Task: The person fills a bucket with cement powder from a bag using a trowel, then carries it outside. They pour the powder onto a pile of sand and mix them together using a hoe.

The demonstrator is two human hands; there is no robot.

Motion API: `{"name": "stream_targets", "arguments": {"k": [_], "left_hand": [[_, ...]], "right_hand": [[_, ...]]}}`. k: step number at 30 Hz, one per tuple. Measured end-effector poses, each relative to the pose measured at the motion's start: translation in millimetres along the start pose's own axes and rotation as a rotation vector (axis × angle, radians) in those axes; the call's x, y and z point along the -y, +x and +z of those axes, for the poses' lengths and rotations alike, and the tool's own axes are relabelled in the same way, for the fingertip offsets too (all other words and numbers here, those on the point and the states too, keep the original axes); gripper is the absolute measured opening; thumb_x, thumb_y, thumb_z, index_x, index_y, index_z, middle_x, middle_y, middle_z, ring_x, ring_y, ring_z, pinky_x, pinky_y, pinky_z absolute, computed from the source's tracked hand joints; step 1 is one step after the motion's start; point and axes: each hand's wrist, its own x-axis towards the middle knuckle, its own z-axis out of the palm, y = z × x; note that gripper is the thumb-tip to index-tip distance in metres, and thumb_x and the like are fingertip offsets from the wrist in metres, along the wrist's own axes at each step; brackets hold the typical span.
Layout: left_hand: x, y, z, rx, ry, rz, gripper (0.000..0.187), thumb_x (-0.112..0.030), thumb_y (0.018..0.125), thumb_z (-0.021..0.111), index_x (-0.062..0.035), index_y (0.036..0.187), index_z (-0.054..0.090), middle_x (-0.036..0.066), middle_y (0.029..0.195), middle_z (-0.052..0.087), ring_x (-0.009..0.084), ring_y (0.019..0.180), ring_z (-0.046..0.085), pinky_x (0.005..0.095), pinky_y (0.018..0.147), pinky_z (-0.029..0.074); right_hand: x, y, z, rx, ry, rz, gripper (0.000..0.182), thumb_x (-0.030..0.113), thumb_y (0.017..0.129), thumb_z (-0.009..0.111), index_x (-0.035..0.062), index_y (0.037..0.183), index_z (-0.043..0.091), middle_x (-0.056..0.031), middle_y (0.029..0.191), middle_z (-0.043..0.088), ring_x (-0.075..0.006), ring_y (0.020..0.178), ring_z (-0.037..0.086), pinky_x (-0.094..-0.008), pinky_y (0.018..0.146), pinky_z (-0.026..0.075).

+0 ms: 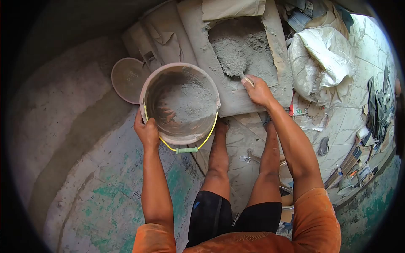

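A round bucket with grey powder inside is tilted towards me. My left hand is closed on its left rim, and a yellow wire handle with a green grip hangs down in front. To the right lies a torn-open paper sack of grey cement-like powder. My right hand wraps round the handle of a trowel at the sack's opening. The trowel's blade is hidden under a heap of powder.
A shallow round bowl sits left of the bucket. Folded paper sacks lie behind it. At the right are a white woven sack, a dark cloth and several tools and scraps along the wall.
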Motion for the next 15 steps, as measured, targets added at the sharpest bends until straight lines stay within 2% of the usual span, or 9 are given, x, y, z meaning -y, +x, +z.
{"name": "stream_targets", "arguments": {"k": [1, 3, 5, 7, 9, 13, 15], "left_hand": [[8, -6, -10, -0.001, -0.010, 0.011, 0.061, 0.010, 0.073, 0.046, 0.0087, 0.132, 0.063, 0.009, 0.119, 0.069, 0.0180, 0.104, 0.066, 0.0270, 0.095, 0.049], [22, -10, -24, -0.023, -0.243, -0.016, 0.061, 0.010, 0.073, 0.045, 0.0086, 0.131, 0.063, 0.010, 0.120, 0.069, 0.0185, 0.107, 0.066, 0.0281, 0.098, 0.049], [25, -8, -40, -0.059, -0.275, -0.018, 0.062, 0.011, 0.073, 0.044, 0.0084, 0.132, 0.063, 0.011, 0.121, 0.069, 0.0195, 0.107, 0.067, 0.0295, 0.099, 0.050], [28, 1, -53, -0.085, -0.303, 0.024, 0.064, 0.012, 0.073, 0.044, 0.0082, 0.134, 0.061, 0.010, 0.121, 0.069, 0.0195, 0.105, 0.067, 0.0291, 0.096, 0.051], [40, 15, -60, -0.095, -0.363, 0.024, 0.066, 0.012, 0.072, 0.043, 0.0080, 0.136, 0.060, 0.011, 0.122, 0.068, 0.0203, 0.106, 0.066, 0.0293, 0.094, 0.052], [67, 50, -47, -0.194, -0.557, -0.053, 0.071, 0.010, 0.070, 0.043, 0.0046, 0.139, 0.058, 0.012, 0.126, 0.065, 0.0225, 0.108, 0.065, 0.0292, 0.093, 0.052], [75, 59, -26, -0.204, -0.719, -0.045, 0.075, 0.010, 0.068, 0.043, 0.0031, 0.142, 0.056, 0.012, 0.127, 0.065, 0.0227, 0.108, 0.065, 0.0293, 0.094, 0.052]], "right_hand": [[-8, -4, -1, -0.146, -0.091, -0.221, 0.045, 0.034, 0.103, 0.063, -0.0025, 0.130, 0.066, -0.0273, 0.111, 0.074, -0.0419, 0.108, 0.071, -0.0436, 0.094, 0.054], [1, -16, -14, -0.169, -0.074, -0.233, 0.045, 0.033, 0.103, 0.063, -0.0025, 0.130, 0.066, -0.0270, 0.111, 0.074, -0.0422, 0.108, 0.071, -0.0433, 0.095, 0.053], [13, -38, -21, -0.167, -0.065, -0.230, 0.045, 0.033, 0.103, 0.063, -0.0025, 0.131, 0.065, -0.0267, 0.112, 0.074, -0.0426, 0.108, 0.071, -0.0429, 0.095, 0.053], [33, -59, -30, -0.175, -0.051, -0.130, 0.046, 0.033, 0.103, 0.063, -0.0027, 0.133, 0.065, -0.0268, 0.114, 0.073, -0.0395, 0.109, 0.072, -0.0410, 0.096, 0.053], [59, -83, -34, -0.174, -0.043, -0.140, 0.047, 0.032, 0.103, 0.063, -0.0031, 0.134, 0.064, -0.0266, 0.114, 0.074, -0.0372, 0.108, 0.072, -0.0400, 0.096, 0.053], [109, -123, -24, -0.199, -0.053, -0.217, 0.047, 0.030, 0.103, 0.064, -0.0048, 0.135, 0.063, -0.0262, 0.113, 0.074, -0.0315, 0.105, 0.073, -0.0383, 0.095, 0.053], [144, -138, -9, -0.189, -0.097, -0.248, 0.047, 0.028, 0.103, 0.066, -0.0054, 0.135, 0.063, -0.0265, 0.113, 0.074, -0.0320, 0.106, 0.074, -0.0382, 0.095, 0.053]]}}
